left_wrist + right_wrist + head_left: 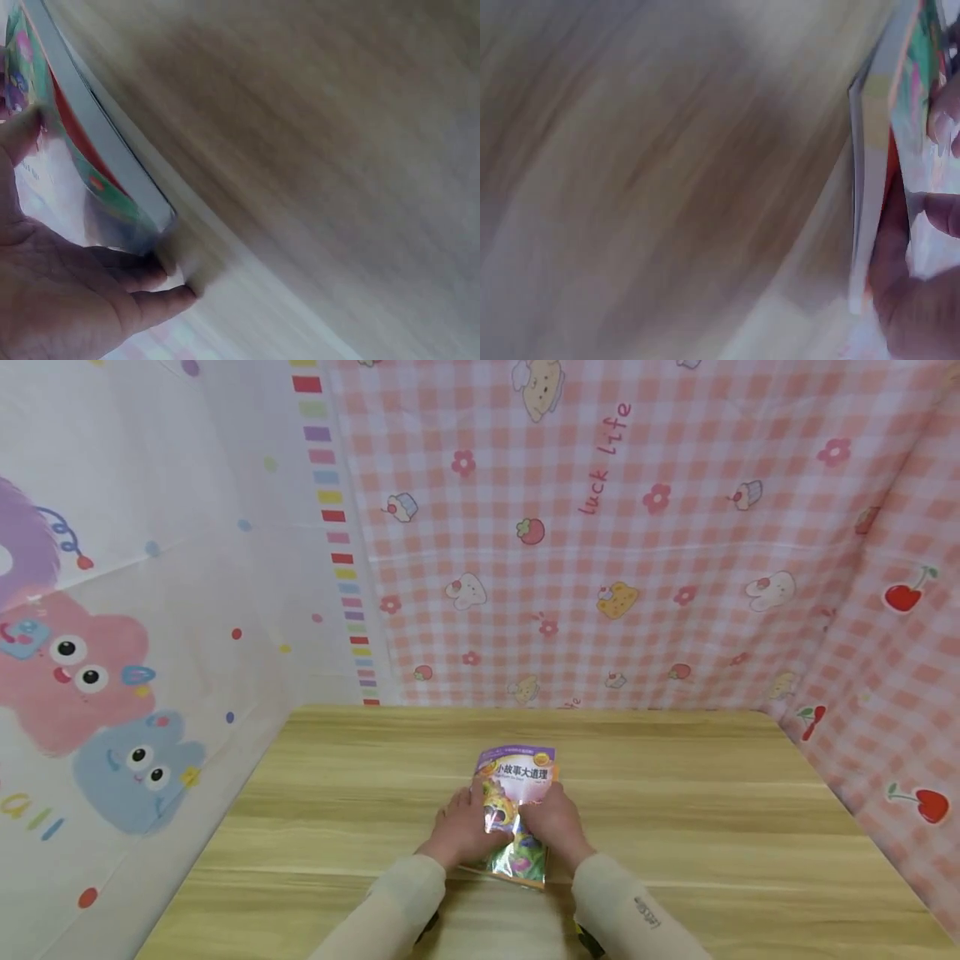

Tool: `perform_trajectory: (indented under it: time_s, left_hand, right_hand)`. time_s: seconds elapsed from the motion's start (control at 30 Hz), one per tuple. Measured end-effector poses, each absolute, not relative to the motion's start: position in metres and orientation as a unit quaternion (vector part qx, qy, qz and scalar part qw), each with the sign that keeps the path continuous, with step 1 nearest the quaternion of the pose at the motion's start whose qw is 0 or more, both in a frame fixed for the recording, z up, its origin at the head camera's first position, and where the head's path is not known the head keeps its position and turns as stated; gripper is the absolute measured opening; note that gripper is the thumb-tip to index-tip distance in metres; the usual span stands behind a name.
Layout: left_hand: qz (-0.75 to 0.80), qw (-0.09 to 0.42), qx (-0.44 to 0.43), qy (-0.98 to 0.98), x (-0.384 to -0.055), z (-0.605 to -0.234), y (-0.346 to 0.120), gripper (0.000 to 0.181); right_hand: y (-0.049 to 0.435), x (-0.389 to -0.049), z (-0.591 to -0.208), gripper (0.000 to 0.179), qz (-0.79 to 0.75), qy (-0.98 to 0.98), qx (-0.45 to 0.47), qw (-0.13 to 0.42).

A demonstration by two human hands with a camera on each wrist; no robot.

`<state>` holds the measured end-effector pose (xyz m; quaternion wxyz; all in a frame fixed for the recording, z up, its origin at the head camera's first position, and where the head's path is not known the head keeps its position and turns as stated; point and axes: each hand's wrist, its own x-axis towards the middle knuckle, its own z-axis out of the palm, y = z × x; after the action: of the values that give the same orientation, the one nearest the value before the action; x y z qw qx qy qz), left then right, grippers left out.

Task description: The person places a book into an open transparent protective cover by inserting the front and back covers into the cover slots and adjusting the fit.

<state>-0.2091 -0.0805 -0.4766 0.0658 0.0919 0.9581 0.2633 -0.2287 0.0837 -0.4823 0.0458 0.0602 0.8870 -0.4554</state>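
A glossy picture book [517, 763] with a purple band across its top and Chinese characters on the cover lies on the table in the head view. My left hand [461, 828] holds its left side, thumb across the cover and the other fingers along the edge. In the left wrist view those fingertips [176, 296] reach down beside the book's corner. From the other side, my right hand [557, 823] grips the right edge. The right wrist view shows one of its fingers between the cover and the pages [874, 142], with the thumb on top; a red strip shows in that gap.
The wood-grain table [697, 810] stretches out around the book. Behind it hangs a pink checked cloth [570, 568]; a white cloth with cartoon figures [247, 552] closes off the left, and a checked cloth with cherries [900, 677] the right.
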Motion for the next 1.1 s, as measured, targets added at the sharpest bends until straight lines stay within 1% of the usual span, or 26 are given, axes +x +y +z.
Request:
perform_trajectory:
  time_s: [0.13, 0.2, 0.27, 0.4, 0.43, 0.5, 0.57, 0.63, 0.73, 0.8, 0.87, 1.03, 1.1]
  left_hand:
    - [0.272, 0.081, 0.086, 0.955, -0.21, -0.479, -0.084, 0.101]
    - [0.284, 0.092, 0.087, 0.95, -0.21, -0.479, -0.089, 0.103]
    - [0.297, 0.103, 0.093, 0.945, -0.211, -0.478, -0.095, 0.105]
    - [0.324, 0.125, 0.12, 0.93, -0.212, -0.472, -0.108, 0.112]
    - [0.326, 0.131, 0.129, 0.927, -0.212, -0.47, -0.111, 0.113]
    - [0.323, 0.144, 0.146, 0.924, -0.212, -0.467, -0.118, 0.117]
    - [0.303, 0.16, 0.156, 0.926, -0.208, -0.464, -0.124, 0.12]
    - [0.275, 0.169, 0.164, 0.932, -0.204, -0.464, -0.127, 0.12]
    - [0.232, 0.163, 0.166, 0.944, -0.196, -0.463, -0.125, 0.113]
    - [0.208, 0.145, 0.168, 0.953, -0.194, -0.464, -0.119, 0.108]
    - [0.194, 0.129, 0.166, 0.958, -0.193, -0.466, -0.113, 0.105]
    - [0.166, 0.115, 0.158, 0.967, -0.193, -0.473, -0.105, 0.104]
    - [0.154, 0.114, 0.157, 0.969, -0.194, -0.475, -0.105, 0.102]
  right_hand:
    - [0.087, -0.224, -0.48, 0.064, -0.267, 0.961, 0.047, 0.049]
    - [0.089, -0.222, -0.482, 0.066, -0.214, 0.974, 0.047, 0.056]
    - [0.092, -0.221, -0.486, 0.065, -0.188, 0.981, 0.038, 0.039]
    - [0.096, -0.219, -0.485, 0.056, -0.177, 0.984, -0.002, -0.014]
    - [0.097, -0.218, -0.483, 0.05, -0.176, 0.984, -0.012, -0.023]
    - [0.099, -0.216, -0.479, 0.04, -0.177, 0.984, -0.025, -0.024]
    - [0.1, -0.215, -0.475, 0.029, -0.179, 0.983, -0.031, -0.009]
    - [0.101, -0.213, -0.474, 0.028, -0.183, 0.983, -0.033, 0.008]
    - [0.103, -0.214, -0.474, 0.037, -0.21, 0.977, -0.03, 0.038]
    - [0.106, -0.217, -0.477, 0.048, -0.226, 0.972, -0.032, 0.051]
    - [0.11, -0.221, -0.481, 0.054, -0.226, 0.972, -0.037, 0.057]
    - [0.119, -0.226, -0.492, 0.064, -0.143, 0.986, -0.07, 0.052]
    - [0.121, -0.225, -0.495, 0.068, -0.12, 0.988, -0.082, 0.059]
